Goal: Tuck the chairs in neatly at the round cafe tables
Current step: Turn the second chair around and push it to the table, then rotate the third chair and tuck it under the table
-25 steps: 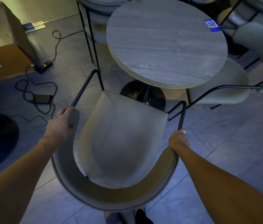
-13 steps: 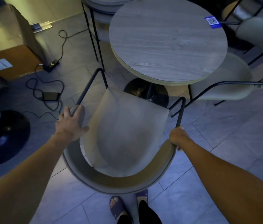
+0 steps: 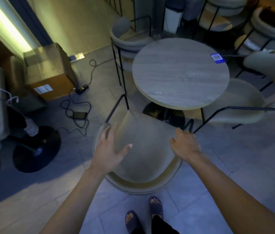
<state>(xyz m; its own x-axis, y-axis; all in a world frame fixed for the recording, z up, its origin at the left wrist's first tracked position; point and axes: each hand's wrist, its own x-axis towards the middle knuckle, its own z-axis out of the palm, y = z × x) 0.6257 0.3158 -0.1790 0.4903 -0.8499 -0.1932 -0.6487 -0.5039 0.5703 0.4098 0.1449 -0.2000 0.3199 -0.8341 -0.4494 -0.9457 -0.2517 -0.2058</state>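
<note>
Left hand (image 3: 110, 149) open over beige curved-back chair (image 3: 143, 149).

Both arms extended forward — left hand (image 3: 110, 150) fingers spread, palm down; right hand (image 3: 184, 144) loosely curled, knuckles up.

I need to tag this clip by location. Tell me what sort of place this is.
Most likely a cafe or similar seating area: a small round table on a pedestal, several matching curved-back chairs around it, and a QR-code sticker on the tabletop, probably for ordering.
</note>
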